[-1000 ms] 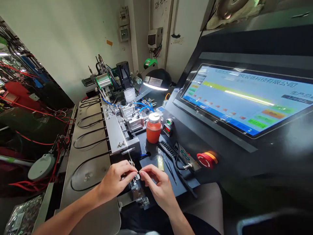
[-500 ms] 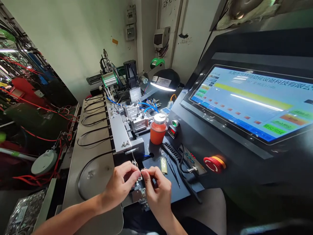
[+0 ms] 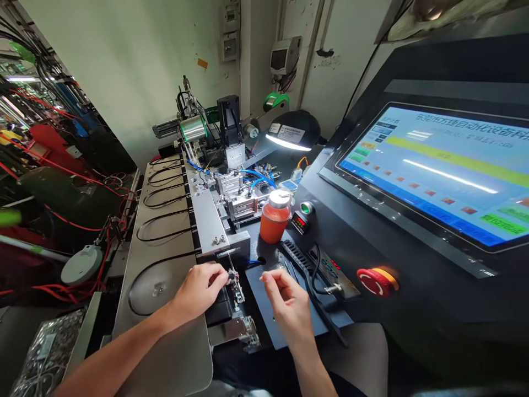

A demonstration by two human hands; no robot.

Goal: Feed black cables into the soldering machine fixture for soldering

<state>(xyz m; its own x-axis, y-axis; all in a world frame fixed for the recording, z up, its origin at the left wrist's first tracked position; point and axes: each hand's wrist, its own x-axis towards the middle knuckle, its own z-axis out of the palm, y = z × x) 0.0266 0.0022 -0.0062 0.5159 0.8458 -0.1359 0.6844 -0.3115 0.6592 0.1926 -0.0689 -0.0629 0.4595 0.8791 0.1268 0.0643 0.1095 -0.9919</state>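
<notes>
My left hand (image 3: 202,286) is closed in a pinch at the small metal clamp fixture (image 3: 236,289) on the machine's near end. A small dark bit shows at its fingertips, too small to name. To the right, my right hand (image 3: 289,303) hovers over the dark blue-grey plate (image 3: 264,317), thumb and forefinger pressed together. Whatever that pinch holds, if anything, cannot be made out. Several black cables lie in loops on the metal table at left, the nearest loop (image 3: 131,292) beside my left forearm.
An orange bottle with a white cap (image 3: 275,220) stands behind my right hand. Rightward are a red emergency stop button (image 3: 374,281) and a large touchscreen (image 3: 446,171). A lit lamp (image 3: 293,132) hangs over the machine. A bag of small metal parts (image 3: 45,353) sits lower left.
My hands were together at the fingertips and are now apart. The right hand has moved right, over the plate; the left stays by the fixture. The view has shifted slightly left.
</notes>
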